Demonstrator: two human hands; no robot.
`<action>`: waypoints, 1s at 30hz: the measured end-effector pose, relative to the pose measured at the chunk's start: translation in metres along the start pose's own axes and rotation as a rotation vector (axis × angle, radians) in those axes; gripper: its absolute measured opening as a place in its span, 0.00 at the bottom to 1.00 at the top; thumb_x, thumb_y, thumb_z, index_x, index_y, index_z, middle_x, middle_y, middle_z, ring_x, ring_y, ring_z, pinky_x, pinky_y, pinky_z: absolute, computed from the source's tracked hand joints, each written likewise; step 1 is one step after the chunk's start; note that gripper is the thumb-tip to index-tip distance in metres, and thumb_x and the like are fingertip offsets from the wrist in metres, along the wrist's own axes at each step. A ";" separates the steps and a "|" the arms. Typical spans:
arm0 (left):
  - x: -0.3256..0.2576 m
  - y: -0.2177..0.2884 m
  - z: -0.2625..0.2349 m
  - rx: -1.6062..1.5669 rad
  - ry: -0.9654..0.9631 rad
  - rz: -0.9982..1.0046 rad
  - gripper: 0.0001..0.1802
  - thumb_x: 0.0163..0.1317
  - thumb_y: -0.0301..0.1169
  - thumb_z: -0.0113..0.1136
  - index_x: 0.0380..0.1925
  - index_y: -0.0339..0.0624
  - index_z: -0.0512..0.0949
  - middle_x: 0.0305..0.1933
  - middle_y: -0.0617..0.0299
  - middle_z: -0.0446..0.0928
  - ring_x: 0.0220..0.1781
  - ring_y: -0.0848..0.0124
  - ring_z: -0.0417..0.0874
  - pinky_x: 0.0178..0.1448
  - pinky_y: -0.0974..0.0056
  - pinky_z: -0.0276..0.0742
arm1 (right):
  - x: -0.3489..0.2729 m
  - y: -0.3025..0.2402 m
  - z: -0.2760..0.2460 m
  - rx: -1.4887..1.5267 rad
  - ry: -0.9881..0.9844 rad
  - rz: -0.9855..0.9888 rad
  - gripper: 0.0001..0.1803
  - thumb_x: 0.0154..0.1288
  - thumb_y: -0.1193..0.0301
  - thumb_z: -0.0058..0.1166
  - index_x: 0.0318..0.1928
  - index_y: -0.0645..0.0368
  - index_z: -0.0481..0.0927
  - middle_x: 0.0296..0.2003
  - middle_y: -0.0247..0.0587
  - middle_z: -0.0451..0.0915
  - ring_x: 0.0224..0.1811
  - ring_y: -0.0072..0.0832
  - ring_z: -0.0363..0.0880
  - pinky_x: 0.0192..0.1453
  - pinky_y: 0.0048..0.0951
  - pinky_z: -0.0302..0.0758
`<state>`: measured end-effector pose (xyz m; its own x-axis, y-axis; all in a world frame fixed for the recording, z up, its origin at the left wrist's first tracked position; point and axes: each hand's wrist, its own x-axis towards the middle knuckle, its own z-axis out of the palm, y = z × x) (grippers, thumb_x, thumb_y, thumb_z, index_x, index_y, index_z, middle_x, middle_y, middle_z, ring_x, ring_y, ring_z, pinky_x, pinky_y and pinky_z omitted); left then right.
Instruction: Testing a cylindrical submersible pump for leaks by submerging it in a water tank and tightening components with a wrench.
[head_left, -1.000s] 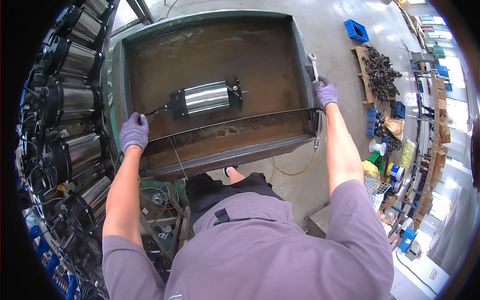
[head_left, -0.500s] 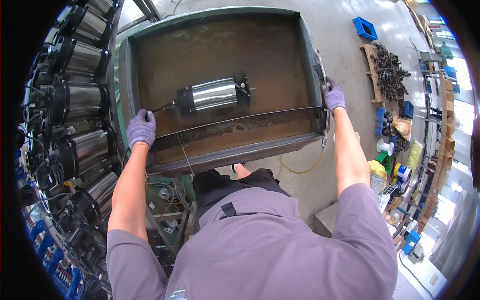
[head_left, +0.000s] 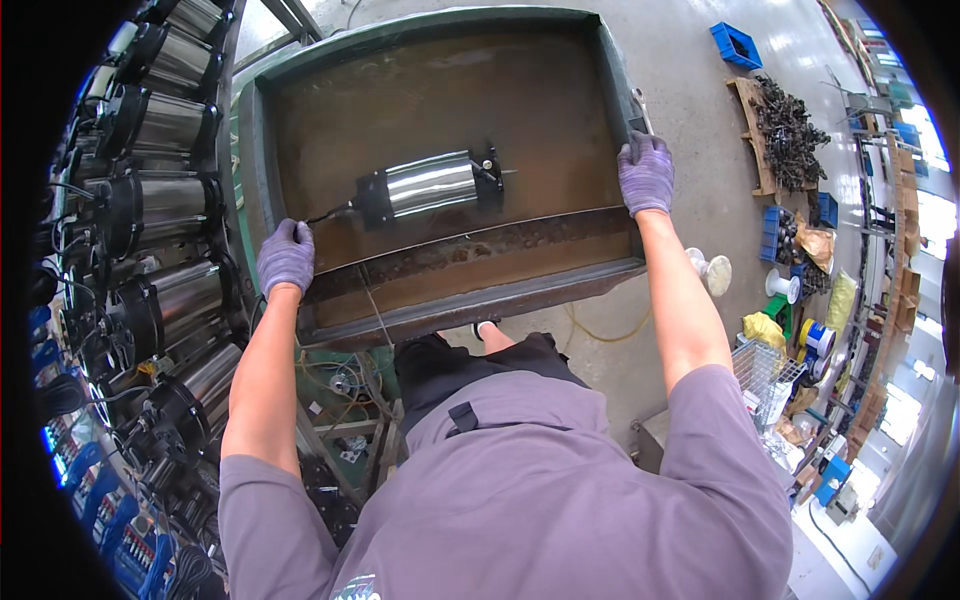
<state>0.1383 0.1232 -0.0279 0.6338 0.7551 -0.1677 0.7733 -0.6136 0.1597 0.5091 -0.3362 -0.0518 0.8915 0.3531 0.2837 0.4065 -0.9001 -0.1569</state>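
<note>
Left hand gripped the cable of the motor, apparently immersing it; right hand, hold indeterminate. Cable control seemed needed next.

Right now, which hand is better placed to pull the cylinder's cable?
Probably the left hand: it meets the black cable from the silver cylinder. The right hand is at the tank's right rim.

Black-ended silver cylinder sideways in tank
</note>
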 end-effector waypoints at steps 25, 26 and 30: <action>0.000 0.009 -0.012 0.058 -0.108 -0.087 0.20 0.74 0.50 0.51 0.45 0.48 0.82 0.45 0.39 0.85 0.52 0.37 0.84 0.57 0.38 0.79 | -0.002 0.004 -0.001 0.227 -0.116 0.124 0.11 0.65 0.68 0.56 0.42 0.54 0.89 0.44 0.51 0.86 0.49 0.52 0.85 0.56 0.47 0.80; 0.000 0.008 -0.012 0.057 -0.110 -0.088 0.20 0.74 0.50 0.51 0.46 0.48 0.82 0.45 0.39 0.85 0.52 0.37 0.84 0.57 0.38 0.79 | -0.001 0.003 -0.002 0.227 -0.118 0.119 0.11 0.65 0.68 0.56 0.42 0.54 0.89 0.44 0.51 0.86 0.49 0.52 0.85 0.56 0.47 0.80; -0.001 0.007 -0.012 0.050 -0.118 -0.086 0.20 0.74 0.50 0.51 0.46 0.48 0.82 0.46 0.40 0.86 0.52 0.37 0.84 0.57 0.38 0.79 | 0.001 -0.001 -0.004 0.219 -0.119 0.117 0.11 0.64 0.68 0.56 0.42 0.55 0.89 0.44 0.52 0.86 0.48 0.52 0.85 0.56 0.47 0.80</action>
<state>0.1426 0.1213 -0.0149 0.5608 0.7746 -0.2923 0.8227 -0.5610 0.0919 0.5085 -0.3361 -0.0478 0.9470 0.2887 0.1408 0.3211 -0.8644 -0.3868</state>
